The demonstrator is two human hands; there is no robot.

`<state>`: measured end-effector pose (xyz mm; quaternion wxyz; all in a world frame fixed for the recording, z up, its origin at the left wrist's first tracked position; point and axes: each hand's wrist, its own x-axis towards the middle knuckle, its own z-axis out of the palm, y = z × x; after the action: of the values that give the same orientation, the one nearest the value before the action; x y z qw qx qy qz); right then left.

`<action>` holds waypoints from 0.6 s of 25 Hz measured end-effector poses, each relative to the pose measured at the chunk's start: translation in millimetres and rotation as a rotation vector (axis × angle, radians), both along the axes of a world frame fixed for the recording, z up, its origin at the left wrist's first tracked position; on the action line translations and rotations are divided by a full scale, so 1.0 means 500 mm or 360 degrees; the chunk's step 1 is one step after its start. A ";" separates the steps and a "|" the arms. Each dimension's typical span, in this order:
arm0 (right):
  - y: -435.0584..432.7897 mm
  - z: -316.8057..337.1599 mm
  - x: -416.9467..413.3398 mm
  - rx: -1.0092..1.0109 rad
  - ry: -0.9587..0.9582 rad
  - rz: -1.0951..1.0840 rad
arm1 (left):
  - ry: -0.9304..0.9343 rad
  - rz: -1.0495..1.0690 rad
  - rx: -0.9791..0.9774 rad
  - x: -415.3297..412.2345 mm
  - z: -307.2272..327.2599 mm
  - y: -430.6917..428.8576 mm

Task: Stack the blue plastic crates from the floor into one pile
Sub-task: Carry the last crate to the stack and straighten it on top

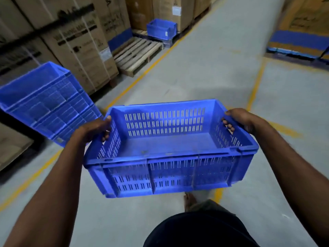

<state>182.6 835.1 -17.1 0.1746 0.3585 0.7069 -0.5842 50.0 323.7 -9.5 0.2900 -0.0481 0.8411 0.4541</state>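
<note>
Empty blue crate [169,145] held over the floor [204,72] in both hands.
The crate is a shallow, open-topped rectangle of bright blue plastic. Rows of short vertical slots pierce its walls, its base is solid and scuffed, a thick rim runs round the top, and ribs run down the near wall. It hangs roughly level in front of the person, clear of the grey floor. The left hand [97,129] grips the left end's rim, fingers curled inside, and the right hand [238,120] grips the right end likewise. A pile [44,102] of matching crates stands to the left, near cardboard boxes [80,41]. A far crate [161,29] sits by a wooden pallet [137,54].
</note>
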 end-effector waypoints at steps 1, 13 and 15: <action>-0.005 -0.004 -0.045 -0.0001 -0.0016 0.0041 | -0.0026 0.0070 0.0026 -0.017 -0.004 -0.013; -0.218 0.025 -0.571 0.0111 0.0401 0.0280 | -0.0038 0.1094 0.0588 -0.166 0.027 -0.207; -0.290 0.010 -0.635 0.0114 0.0565 0.0277 | 0.0162 0.1212 0.0661 -0.181 0.012 -0.264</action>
<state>-134.7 690.2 -11.9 0.0843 0.1933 0.7753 -0.5953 -40.7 191.9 -3.6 0.0636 -0.2730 0.6675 0.6899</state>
